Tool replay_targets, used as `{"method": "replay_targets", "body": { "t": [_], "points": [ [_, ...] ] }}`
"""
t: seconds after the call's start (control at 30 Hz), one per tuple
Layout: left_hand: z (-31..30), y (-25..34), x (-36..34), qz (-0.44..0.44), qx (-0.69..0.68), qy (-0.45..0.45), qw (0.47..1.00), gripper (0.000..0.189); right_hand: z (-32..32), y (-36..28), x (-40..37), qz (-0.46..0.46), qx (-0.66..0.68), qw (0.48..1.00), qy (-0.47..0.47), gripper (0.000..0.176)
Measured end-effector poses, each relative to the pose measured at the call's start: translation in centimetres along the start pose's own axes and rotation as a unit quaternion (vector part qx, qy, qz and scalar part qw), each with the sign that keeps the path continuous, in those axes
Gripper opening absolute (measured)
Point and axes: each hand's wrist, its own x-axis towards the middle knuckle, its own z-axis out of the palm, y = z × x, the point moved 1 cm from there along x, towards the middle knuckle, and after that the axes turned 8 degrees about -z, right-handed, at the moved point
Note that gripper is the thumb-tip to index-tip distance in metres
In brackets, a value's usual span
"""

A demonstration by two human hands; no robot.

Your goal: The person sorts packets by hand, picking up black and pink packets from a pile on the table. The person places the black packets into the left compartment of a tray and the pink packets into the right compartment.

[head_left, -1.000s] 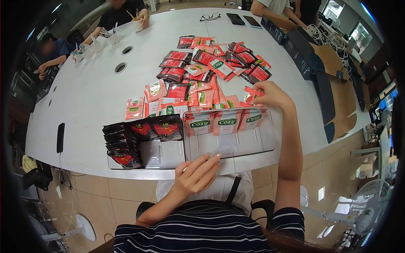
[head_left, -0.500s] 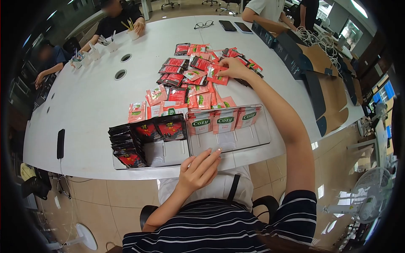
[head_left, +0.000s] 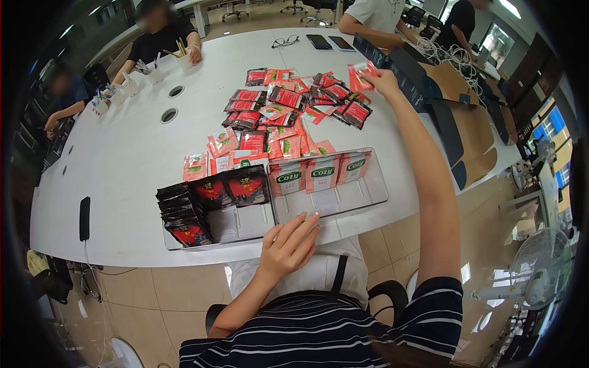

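Note:
My right hand is closed on a pink sachet, lifted near the right end of a loose pile of pink and red-black sachets. My left hand lies with fingers stretched out at the front edge of a clear plastic tray, apparently holding nothing. In the tray's right part, pink Cozy sachets stand in a row along the back wall. The left part holds black-and-red sachets stacked along the left side, and more black sachets along the back.
Opened dark cardboard boxes and a bundle of white cables lie at the right. Two phones and glasses are at the far edge. A person sits by cups of pens. A black device lies at left.
My right hand has risen from the pile and moved right and away from me, carrying a pink sachet. My left hand stays by the tray's front edge. The view has shifted slightly.

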Motion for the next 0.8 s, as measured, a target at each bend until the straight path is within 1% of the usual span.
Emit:
{"method": "replay_targets", "body": {
  "t": [0.03,0.1,0.13,0.17,0.27,0.37,0.4,0.5,0.53,0.63,0.67,0.7,0.8],
  "points": [
    [0.0,0.0,0.1,-0.001,-0.004,0.003,1.000,0.021,-0.2,1.7,0.2,0.038,-0.026,0.999,0.009,0.025],
    [0.0,0.1,0.2,-0.002,-0.008,0.011,1.000,0.026,1.5,8.4,1.7,0.088,0.112,0.990,-0.001,0.024],
    [0.0,0.1,0.2,-0.002,-0.005,0.009,1.000,0.023,2.2,9.4,1.6,0.100,0.137,0.986,-0.007,0.023],
    [0.0,0.1,0.0,-0.001,0.000,0.007,1.000,0.020,2.8,10.0,1.1,0.111,0.162,0.980,-0.012,0.022],
    [0.0,0.1,0.0,-0.001,0.006,0.005,1.000,0.017,4.6,10.5,1.1,0.087,0.161,0.983,-0.001,0.022],
    [0.0,0.1,0.1,-0.002,0.009,0.008,1.000,0.017,4.7,7.6,0.5,0.093,0.134,0.986,0.044,0.025],
    [0.0,0.2,0.1,-0.003,0.010,0.010,1.000,0.017,5.5,10.1,2.2,0.051,0.063,0.993,0.087,0.026],
    [0.0,0.3,0.1,-0.003,0.014,0.011,1.000,0.018,4.1,8.2,1.5,0.008,0.022,0.997,0.069,0.037],
    [0.0,0.3,0.1,-0.002,0.014,0.011,1.000,0.018,3.6,6.8,0.7,-0.019,0.006,0.996,0.087,0.032],
    [0.0,0.3,0.2,-0.004,0.003,0.013,1.000,0.021,2.3,3.1,-1.7,-0.114,0.058,0.987,0.097,0.026],
    [-0.1,0.3,0.3,-0.007,-0.007,0.014,1.000,0.023,1.7,0.8,-3.3,-0.166,0.081,0.977,0.106,0.020],
    [-0.2,0.3,0.4,-0.010,-0.016,0.017,1.000,0.026,0.9,-2.4,-5.6,-0.217,0.073,0.965,0.125,0.017],
    [-0.9,0.3,0.3,-0.053,-0.135,0.008,0.989,0.028,-1.1,-10.5,-13.5,-0.363,0.023,0.916,0.167,0.010]
  ]
}}
